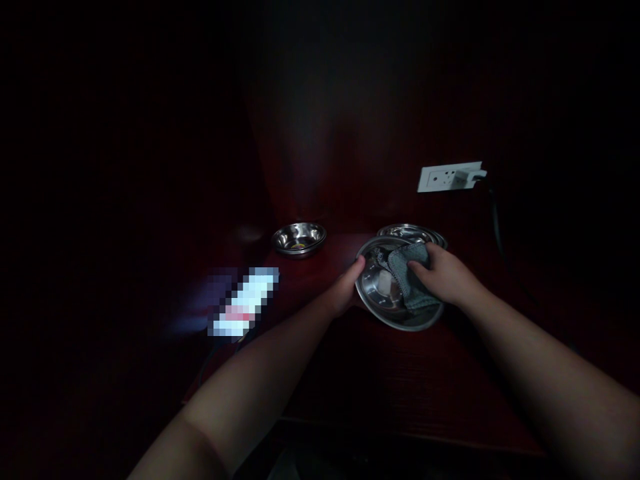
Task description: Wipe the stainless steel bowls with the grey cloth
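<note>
A shiny metal bowl is tilted toward me above the dark red table. My left hand grips its left rim, thumb on the inside edge and the other fingers hidden beneath. In my right hand is a grey-green cloth, pressed against the bowl's inner right wall with the thumb on top. Part of the cloth hangs down into the bowl. Just behind, partly covered by the held bowl, more metal bowls rest on the table.
Stacked small metal bowls sit at the back left. A lit phone-like screen, blurred out, stands to the left with a cable below it. On the back wall is a white socket plate with a plug and dark cord. The table's front edge runs below.
</note>
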`<state>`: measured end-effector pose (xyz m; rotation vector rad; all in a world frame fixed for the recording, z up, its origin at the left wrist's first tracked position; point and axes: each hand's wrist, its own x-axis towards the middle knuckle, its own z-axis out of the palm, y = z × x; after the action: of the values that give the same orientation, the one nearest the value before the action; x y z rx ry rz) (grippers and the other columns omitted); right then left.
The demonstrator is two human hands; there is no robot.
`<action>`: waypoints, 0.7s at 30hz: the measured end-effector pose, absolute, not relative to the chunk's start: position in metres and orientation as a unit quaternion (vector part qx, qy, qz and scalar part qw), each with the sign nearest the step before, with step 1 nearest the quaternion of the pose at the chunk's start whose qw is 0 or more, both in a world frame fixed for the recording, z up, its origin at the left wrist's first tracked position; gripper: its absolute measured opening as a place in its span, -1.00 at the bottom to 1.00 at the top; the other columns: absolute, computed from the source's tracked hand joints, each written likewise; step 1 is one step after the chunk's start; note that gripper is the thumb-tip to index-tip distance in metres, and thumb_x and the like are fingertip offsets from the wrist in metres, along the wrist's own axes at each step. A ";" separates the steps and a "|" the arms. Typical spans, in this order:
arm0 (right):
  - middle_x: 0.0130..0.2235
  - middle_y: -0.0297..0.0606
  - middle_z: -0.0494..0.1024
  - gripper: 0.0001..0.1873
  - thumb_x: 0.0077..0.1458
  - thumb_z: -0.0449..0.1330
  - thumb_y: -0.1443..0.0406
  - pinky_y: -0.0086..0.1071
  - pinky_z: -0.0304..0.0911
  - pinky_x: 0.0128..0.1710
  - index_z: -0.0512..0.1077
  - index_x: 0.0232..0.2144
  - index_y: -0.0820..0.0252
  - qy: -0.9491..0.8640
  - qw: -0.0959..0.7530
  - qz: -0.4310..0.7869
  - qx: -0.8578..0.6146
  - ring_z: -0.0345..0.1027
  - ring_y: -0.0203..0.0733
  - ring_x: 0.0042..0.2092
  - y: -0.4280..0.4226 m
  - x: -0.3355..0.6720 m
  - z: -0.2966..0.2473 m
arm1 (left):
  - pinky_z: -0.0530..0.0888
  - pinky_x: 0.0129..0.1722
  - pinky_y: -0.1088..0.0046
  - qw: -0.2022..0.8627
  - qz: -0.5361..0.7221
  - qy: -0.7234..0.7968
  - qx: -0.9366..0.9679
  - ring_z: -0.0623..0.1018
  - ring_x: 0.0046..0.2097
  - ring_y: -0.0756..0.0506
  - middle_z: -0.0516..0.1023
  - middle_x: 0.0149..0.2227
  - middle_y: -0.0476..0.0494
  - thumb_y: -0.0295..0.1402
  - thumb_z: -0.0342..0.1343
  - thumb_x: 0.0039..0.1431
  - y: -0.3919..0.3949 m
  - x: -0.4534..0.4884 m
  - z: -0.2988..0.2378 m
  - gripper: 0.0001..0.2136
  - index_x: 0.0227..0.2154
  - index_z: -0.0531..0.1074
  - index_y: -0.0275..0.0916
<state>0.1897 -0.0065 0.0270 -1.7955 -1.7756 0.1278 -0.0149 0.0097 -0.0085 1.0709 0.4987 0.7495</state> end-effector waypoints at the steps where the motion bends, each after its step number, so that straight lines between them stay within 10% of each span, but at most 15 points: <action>1: -0.31 -0.12 0.51 -0.76 0.01 0.08 0.19 -0.31 0.24 -0.32 0.32 -0.27 0.20 -0.670 0.302 0.048 -0.677 0.40 -0.07 -0.30 -0.007 0.190 0.027 | 0.32 0.00 -0.02 0.764 0.348 0.232 0.491 0.46 -0.01 -0.33 0.47 -0.02 -0.37 0.13 -0.21 0.11 0.010 -0.015 -0.009 -0.34 0.07 0.30 -0.29; 21: -0.31 -0.13 0.50 -0.72 0.00 0.09 0.19 -0.31 0.23 -0.32 0.35 -0.24 0.21 -0.669 0.306 0.041 -0.676 0.39 -0.09 -0.30 -0.007 0.189 0.027 | 0.32 0.01 0.04 0.760 0.370 0.236 0.480 0.48 -0.02 -0.31 0.50 -0.06 -0.37 0.09 -0.16 0.12 0.011 -0.011 -0.012 -0.38 0.04 0.33 -0.32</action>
<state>0.1892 -0.0070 0.0272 -1.7884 -1.7706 0.1073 -0.0110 0.0114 -0.0124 1.0452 0.5139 0.8054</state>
